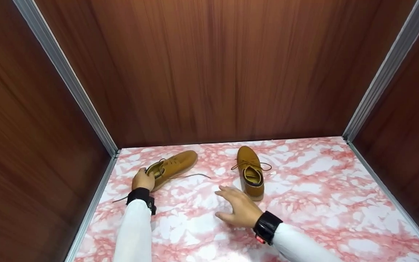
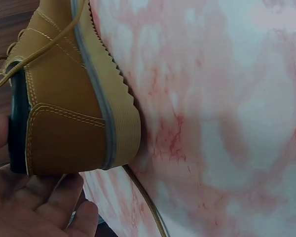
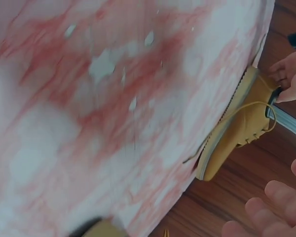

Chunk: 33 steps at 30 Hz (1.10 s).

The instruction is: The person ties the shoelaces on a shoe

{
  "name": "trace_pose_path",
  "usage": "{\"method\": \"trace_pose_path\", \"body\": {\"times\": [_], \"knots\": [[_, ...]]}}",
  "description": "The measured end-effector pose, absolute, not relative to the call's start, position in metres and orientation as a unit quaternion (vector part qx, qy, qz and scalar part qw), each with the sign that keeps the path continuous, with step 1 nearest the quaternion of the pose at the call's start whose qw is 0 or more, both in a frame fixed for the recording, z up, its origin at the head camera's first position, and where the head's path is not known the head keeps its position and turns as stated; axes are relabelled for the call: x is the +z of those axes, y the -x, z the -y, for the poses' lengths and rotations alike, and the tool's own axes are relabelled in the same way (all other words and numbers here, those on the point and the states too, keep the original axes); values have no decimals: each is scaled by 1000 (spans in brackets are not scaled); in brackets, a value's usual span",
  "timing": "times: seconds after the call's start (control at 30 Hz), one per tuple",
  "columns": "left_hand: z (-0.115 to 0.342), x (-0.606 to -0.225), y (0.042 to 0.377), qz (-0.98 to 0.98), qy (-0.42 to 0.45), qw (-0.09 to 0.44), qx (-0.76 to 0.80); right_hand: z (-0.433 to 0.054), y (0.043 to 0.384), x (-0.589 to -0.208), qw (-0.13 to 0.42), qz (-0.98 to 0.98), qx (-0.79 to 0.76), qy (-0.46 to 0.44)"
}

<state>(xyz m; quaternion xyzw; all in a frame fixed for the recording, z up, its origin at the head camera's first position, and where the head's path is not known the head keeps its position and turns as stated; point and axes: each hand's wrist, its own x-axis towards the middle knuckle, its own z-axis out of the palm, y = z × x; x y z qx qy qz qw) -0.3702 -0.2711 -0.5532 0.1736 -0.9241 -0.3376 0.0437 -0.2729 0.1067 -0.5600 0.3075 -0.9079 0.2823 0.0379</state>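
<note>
A tan lace-up shoe [image 1: 178, 163] lies at the left of the surface, toe pointing to the back right. My left hand [image 1: 143, 181] pinches its heel, thumb at the collar and fingers behind; the left wrist view shows this heel [image 2: 64, 143] close up. Its loose lace [image 1: 199, 175] trails out on both sides. The matching shoe [image 1: 248, 156] stands upright to the right, toe toward the back wall, its lace [image 1: 266, 166] looped out at both sides. Just in front of that shoe's heel hovers my right hand [image 1: 240, 207], fingers spread and holding nothing.
A pink-and-white marbled surface [image 1: 315, 203] lies under both shoes. Wood-grain panels enclose it at the back [image 1: 209, 72], left [image 1: 31, 145] and right [image 1: 409, 127]. Grey metal strips [image 1: 380, 76] run along the corners and side edges.
</note>
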Motion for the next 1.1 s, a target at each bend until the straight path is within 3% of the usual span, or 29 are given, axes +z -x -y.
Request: {"method": "trace_pose_path", "body": {"times": [0.67, 1.1], "knots": [[246, -540, 367, 944, -138, -69, -293, -73, 286, -603, -73, 832, 515, -191], [217, -552, 365, 956, -122, 8, -267, -65, 289, -602, -109, 751, 645, -94]]}}
